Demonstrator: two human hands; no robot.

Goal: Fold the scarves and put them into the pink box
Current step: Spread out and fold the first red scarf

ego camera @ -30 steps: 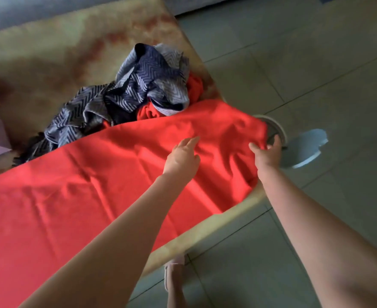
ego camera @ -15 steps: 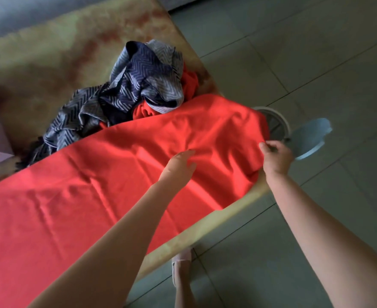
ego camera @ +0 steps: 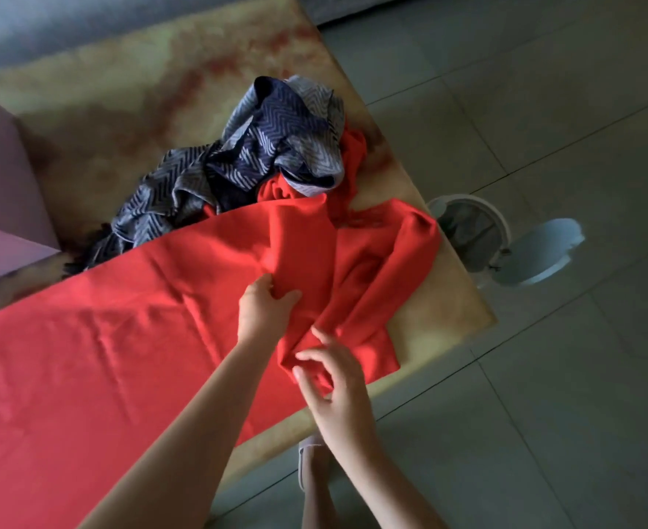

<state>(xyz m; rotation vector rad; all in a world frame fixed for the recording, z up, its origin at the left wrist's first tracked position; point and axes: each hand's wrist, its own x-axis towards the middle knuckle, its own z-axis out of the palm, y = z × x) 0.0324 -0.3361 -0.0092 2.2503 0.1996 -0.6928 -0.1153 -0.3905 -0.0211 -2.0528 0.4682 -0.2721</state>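
Head cam: red scarf point(ego camera: 124, 337) lies flat across table point(ego camera: 86, 108), its R end bunched and folded back. L hand point(ego camera: 265, 311) pinches a raised fold, fingers curled. R hand point(ego camera: 334, 379) pinches the near edge w/ thumb + fingertips. Grey scarf point(ego camera: 261, 154) is heaped behind. Pink box point(ego camera: 2, 177) stands far L.

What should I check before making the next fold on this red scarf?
1. Left hand grips the red scarf: ok.
2. Right hand pinches its near edge: ok.
3. Right end lies flat: not ok, bunched.
4. Far edge clear of the patterned scarf: not ok, they touch.
5. Pink box open and ready: cannot tell.
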